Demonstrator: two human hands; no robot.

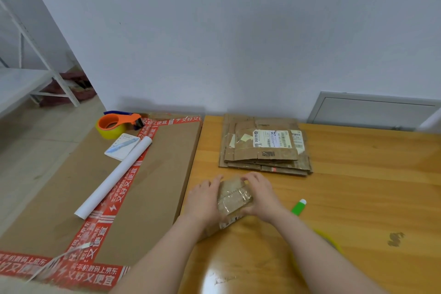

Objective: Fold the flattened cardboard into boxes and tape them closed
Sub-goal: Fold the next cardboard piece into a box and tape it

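While both hands clamp it from either side, the small box [233, 198] sits on the wooden surface [358, 186], just in front of the stack of flattened cardboard [265, 148] but not touching it.

Left hand [202, 200]: against the box's left side, fingertips on the far corner.
Right hand [262, 196]: fingers curled over the far right edge, thumb low on the right side.

Box: brown, worn and creased; glossy clear tape runs across the top; scrap of white label on the near side.

Tape dispenser [114, 124]: orange, on the large flat carton [152, 174] to the left, well apart.
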